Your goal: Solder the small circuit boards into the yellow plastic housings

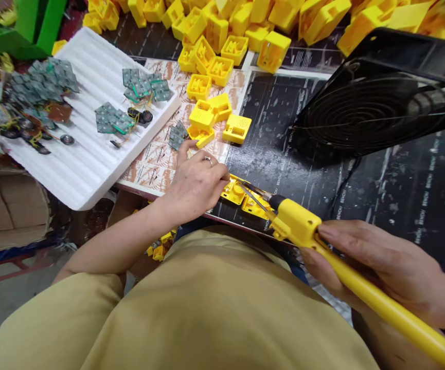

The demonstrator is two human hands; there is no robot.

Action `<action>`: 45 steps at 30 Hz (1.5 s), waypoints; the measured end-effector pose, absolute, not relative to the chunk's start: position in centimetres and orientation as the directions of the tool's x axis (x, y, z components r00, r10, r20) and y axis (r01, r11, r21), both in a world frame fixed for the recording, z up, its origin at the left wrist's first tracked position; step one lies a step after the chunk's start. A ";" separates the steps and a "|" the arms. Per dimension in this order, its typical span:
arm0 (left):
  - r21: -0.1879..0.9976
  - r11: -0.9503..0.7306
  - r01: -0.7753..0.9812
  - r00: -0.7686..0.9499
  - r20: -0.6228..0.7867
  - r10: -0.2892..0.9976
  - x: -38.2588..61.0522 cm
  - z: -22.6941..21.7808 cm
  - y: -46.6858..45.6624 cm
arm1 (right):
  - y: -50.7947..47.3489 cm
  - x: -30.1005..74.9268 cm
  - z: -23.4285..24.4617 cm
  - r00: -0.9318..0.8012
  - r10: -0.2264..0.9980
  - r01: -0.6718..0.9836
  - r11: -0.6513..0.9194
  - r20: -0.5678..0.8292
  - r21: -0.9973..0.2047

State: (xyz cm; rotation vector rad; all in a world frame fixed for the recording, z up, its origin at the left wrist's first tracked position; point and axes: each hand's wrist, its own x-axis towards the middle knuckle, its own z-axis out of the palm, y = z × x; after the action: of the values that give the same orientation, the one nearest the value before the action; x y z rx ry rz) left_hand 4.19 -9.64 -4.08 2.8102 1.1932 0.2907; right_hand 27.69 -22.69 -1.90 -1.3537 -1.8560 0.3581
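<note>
My right hand point(384, 262) grips a yellow soldering gun point(299, 223), its thumb along the body. The tool's metal tip and thin feed tube slant left over a small open yellow plastic case point(233, 191) at the table's front edge. At that case's left side, the fingertips of my left hand point(199, 185) are bent together and closed on its edge; part of the grip is hidden. A second open case half point(255, 206) lies under the tip. Just beyond my left fingers are a small green circuit board point(178, 135) and a yellow case part point(201, 137).
A white foam tray point(91, 169) on the left carries circuit boards point(45, 82) with wired speakers point(145, 117). Yellow cases point(214, 31) are heaped at the back. A black fan point(369, 103) stands on the right, its cable point(343, 185) trailing forward. A cardboard box point(10, 205) is at lower left.
</note>
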 end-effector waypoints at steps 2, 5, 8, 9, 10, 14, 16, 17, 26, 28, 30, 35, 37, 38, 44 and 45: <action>0.063 -0.714 0.697 0.702 0.143 0.698 4.6 -3.9 -9.5 | -22.1 28.0 -2.5 -0.201 0.843 0.631 0.502 0.500 -0.592; -0.021 -0.750 0.661 0.747 0.116 0.655 4.9 -3.7 -9.0 | -21.7 28.2 -3.2 -0.233 0.820 0.659 0.528 0.523 -0.535; -0.029 -0.770 0.638 0.769 0.086 0.634 5.1 -3.5 -8.5 | -21.8 28.1 -3.6 -0.252 0.842 0.683 0.504 0.477 -0.529; -0.017 -0.773 0.634 0.772 0.080 0.631 5.1 -3.4 -8.4 | -21.9 28.0 -3.6 -0.249 0.852 0.691 0.490 0.461 -0.532; -0.004 -0.778 0.628 0.776 0.075 0.626 5.1 -3.3 -8.3 | -22.1 28.0 -3.6 -0.236 0.863 0.700 0.470 0.447 -0.538; -0.012 -0.804 0.595 0.803 0.052 0.593 5.4 -3.0 -8.0 | -23.1 28.3 -3.7 -0.159 0.891 0.728 0.396 0.424 -0.559; -0.035 -0.815 0.579 0.816 0.037 0.578 5.4 -3.0 -7.9 | -23.7 28.4 -3.7 -0.147 0.894 0.732 0.387 0.424 -0.561; -0.041 -0.818 0.573 0.819 0.032 0.572 5.4 -2.9 -7.8 | -23.9 28.5 -3.6 -0.147 0.894 0.734 0.385 0.423 -0.559; -0.002 -0.811 0.585 0.811 -0.012 0.585 5.4 -2.9 -7.6 | -22.7 30.3 -3.4 -0.242 0.857 0.700 0.478 0.454 -0.530; -0.019 -0.811 0.584 0.811 -0.015 0.585 5.5 -2.8 -7.7 | -22.2 31.1 -3.3 -0.286 0.826 0.686 0.531 0.486 -0.497; -0.030 -0.807 0.590 0.806 -0.021 0.591 5.6 -2.7 -7.7 | -22.0 31.3 -3.1 -0.281 0.821 0.691 0.532 0.497 -0.489; -0.021 -0.796 0.605 0.794 -0.053 0.606 5.2 -2.4 -7.8 | -22.2 29.6 -2.1 -0.266 0.826 0.706 0.517 0.496 -0.484; 0.001 -0.793 0.610 0.791 -0.055 0.609 4.9 -2.4 -7.9 | -22.0 28.9 -1.8 -0.301 0.801 0.688 0.558 0.518 -0.463; 0.011 -0.788 0.615 0.788 -0.055 0.614 4.8 -2.4 -7.9 | -22.0 28.7 -1.8 -0.315 0.793 0.673 0.574 0.522 -0.466; 0.011 -0.777 0.630 0.777 -0.037 0.629 4.8 -2.8 -8.0 | -21.3 28.3 -2.2 -0.359 0.803 0.662 0.578 0.475 -0.477; 0.007 -0.780 0.626 0.780 -0.032 0.625 4.8 -2.9 -8.0 | -21.2 28.2 -2.3 -0.373 0.785 0.653 0.601 0.495 -0.461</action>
State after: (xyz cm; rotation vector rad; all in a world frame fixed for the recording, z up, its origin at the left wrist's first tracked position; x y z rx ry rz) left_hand 4.83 -8.04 -2.87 2.9474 1.0363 -0.0445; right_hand 28.20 -21.16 -2.31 -1.1312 -2.1317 0.2428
